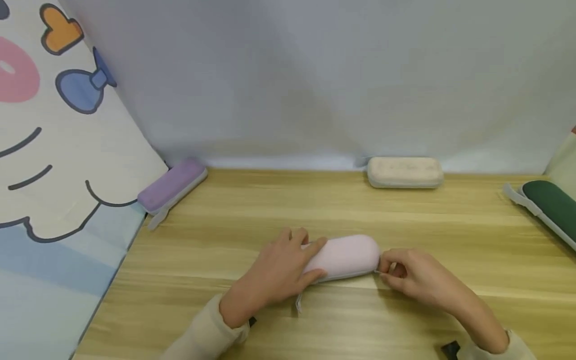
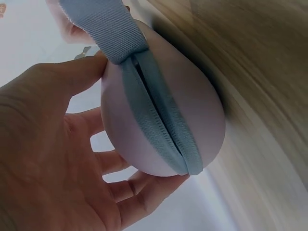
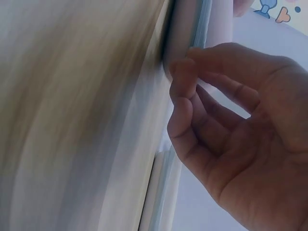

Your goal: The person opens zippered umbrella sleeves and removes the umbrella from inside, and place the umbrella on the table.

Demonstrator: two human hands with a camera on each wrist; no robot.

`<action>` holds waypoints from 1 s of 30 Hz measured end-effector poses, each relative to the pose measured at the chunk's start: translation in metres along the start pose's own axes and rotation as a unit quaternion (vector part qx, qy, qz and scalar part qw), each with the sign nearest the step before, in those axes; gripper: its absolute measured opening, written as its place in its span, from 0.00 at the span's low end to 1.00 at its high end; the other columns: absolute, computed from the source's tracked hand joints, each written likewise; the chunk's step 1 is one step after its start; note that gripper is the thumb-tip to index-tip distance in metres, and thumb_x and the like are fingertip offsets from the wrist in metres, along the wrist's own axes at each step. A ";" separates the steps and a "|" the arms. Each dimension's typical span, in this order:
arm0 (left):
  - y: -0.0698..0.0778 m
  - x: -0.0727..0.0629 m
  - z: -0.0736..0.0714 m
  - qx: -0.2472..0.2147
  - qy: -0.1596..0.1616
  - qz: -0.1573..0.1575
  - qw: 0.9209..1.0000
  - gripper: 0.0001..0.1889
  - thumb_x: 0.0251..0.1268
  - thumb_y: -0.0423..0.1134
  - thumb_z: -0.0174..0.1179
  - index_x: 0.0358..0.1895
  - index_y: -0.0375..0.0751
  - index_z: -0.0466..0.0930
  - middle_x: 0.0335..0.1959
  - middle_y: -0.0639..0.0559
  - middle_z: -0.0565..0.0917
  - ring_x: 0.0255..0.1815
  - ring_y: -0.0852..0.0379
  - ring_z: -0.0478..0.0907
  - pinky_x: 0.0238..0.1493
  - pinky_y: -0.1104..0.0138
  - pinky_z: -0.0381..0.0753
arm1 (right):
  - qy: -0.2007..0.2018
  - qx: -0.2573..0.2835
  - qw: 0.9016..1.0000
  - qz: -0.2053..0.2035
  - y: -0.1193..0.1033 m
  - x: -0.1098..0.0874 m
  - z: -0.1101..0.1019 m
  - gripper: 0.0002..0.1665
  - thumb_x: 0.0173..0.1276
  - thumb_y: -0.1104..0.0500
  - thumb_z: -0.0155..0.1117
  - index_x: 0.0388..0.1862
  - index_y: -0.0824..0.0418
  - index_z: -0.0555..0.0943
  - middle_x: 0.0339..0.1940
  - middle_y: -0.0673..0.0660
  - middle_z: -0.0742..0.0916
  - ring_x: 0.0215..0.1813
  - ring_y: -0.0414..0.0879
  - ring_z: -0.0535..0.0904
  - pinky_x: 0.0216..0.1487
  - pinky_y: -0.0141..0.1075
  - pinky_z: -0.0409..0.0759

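A pale pink hard-shell zippered case (image 1: 346,256), shaped like a glasses case, lies lengthwise on the wooden table. My left hand (image 1: 281,265) grips its left end, with thumb and fingers around the shell. In the left wrist view a grey-blue zipper (image 2: 161,115) runs down that rounded end, and a fabric strap (image 2: 108,29) hangs from it. At the opposite end my right hand (image 1: 418,275) pinches the zipper pull between thumb and forefinger; the fingertips (image 3: 185,67) cover most of it. Its other fingers are curled in.
Similar cases stand around the table (image 1: 225,200): a purple one (image 1: 173,185) at the back left, a cream one (image 1: 405,172) against the back wall, and a dark green one (image 1: 553,205) at the right. A cartoon-printed panel (image 1: 67,150) borders the left side.
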State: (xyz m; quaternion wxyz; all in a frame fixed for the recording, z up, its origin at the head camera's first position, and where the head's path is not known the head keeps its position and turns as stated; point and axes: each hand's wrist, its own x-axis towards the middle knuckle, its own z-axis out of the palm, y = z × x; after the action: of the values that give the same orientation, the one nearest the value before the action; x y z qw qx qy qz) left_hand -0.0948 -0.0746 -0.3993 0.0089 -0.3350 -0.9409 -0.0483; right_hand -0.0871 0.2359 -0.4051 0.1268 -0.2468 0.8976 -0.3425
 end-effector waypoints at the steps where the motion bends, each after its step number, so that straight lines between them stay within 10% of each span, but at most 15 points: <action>1: 0.001 0.001 -0.001 0.003 0.000 -0.001 1.000 0.34 0.74 0.67 0.56 0.77 0.56 0.72 0.55 0.48 0.80 0.46 0.50 0.77 0.31 0.60 0.83 | 0.004 -0.003 1.000 0.005 -0.001 0.000 0.000 0.10 0.66 0.64 0.74 0.32 0.49 0.83 0.29 0.41 0.85 0.29 0.29 0.78 0.29 0.30 0.77; 30: 0.008 0.005 -0.002 0.040 0.004 -0.036 0.999 0.35 0.75 0.68 0.52 0.76 0.53 0.74 0.57 0.42 0.82 0.46 0.48 0.80 0.34 0.61 0.86 | 0.096 0.062 0.992 0.062 -0.044 0.012 0.048 0.05 0.65 0.65 0.74 0.32 0.55 0.88 0.15 0.44 0.83 0.16 0.31 0.74 0.17 0.30 0.71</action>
State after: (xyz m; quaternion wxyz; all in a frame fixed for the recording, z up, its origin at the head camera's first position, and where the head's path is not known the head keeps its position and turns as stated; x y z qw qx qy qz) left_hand -0.0935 -0.0660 -0.3966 0.0245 -0.3002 -0.9535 -0.0128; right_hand -0.0623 0.1749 -0.4113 0.0759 -0.1482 0.8964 -0.4108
